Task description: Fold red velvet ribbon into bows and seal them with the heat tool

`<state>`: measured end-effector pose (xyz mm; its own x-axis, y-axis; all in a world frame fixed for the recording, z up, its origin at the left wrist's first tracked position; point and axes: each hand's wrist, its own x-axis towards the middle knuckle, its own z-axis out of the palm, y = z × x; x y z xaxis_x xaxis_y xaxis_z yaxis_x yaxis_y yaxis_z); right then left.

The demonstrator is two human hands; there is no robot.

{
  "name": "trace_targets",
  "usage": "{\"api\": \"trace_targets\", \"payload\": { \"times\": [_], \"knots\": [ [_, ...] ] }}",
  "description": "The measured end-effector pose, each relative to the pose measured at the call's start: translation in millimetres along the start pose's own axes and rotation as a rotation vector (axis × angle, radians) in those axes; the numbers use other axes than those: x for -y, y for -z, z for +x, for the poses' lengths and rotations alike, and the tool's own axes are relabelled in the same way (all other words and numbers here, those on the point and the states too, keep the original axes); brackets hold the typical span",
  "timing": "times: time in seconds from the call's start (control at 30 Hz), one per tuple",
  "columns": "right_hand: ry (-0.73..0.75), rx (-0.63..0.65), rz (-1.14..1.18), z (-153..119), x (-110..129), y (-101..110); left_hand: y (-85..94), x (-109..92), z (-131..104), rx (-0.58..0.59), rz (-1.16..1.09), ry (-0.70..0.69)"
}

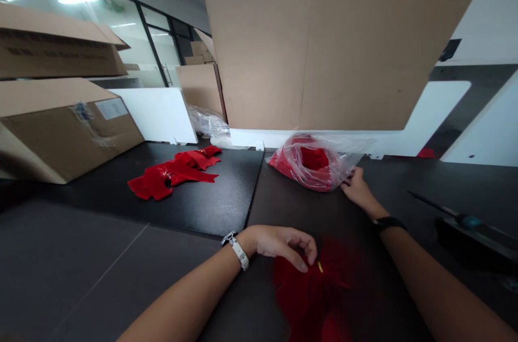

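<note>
The right hand [358, 189] is at the near right edge of the bag [290, 161], and is the nearer hand to it. The bag is clear plastic with red fabric inside; it lies on the dark table [275, 204], to the left of the right fingertips, beside the white panel [335, 140]. Its long axis runs roughly left to right, with loose film extending to the right above the hand. The right-hand grip is narrow, fingers bent against the film; whether the film is pinched cannot be told. The left hand [273, 241] is palm down, closer to the person, with fingers curled and a small gap between thumb and forefinger. Its thumb is at the upper left part of the red bow [301, 296], just left of the yellow tie [320, 267]. The bow is blurred, so a firm hold cannot be confirmed. It lies in front of the bag, apart from it, tails directed toward the person. Further red bows [156, 180] rest on the black board [202, 212], left of the bag.
</note>
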<state>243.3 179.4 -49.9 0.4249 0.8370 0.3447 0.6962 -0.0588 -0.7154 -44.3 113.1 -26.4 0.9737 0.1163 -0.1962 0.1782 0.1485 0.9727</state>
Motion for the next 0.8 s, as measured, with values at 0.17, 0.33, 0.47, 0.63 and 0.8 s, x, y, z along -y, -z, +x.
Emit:
{"api": "trace_targets", "payload": {
  "times": [0.17,0.33,0.47,0.63,0.8],
  "knots": [
    [0.016,-0.359,0.063,-4,18,15,-1.5,-2,0,-0.021,-0.013,-0.011],
    [0.274,-0.175,-0.193,-3,71,23,-4.6,-4,0,-0.062,-0.032,0.02],
    [0.373,0.28,-0.337,16,97,8,-5.7,-3,1,-0.092,-0.038,0.013],
    [0.342,0.596,-0.596,30,107,-10,-5.2,0,3,-0.1,-0.018,0.016],
    [0.299,0.689,-0.813,23,120,-15,-4.0,4,7,-0.086,-0.019,-0.006]
  ]
}}
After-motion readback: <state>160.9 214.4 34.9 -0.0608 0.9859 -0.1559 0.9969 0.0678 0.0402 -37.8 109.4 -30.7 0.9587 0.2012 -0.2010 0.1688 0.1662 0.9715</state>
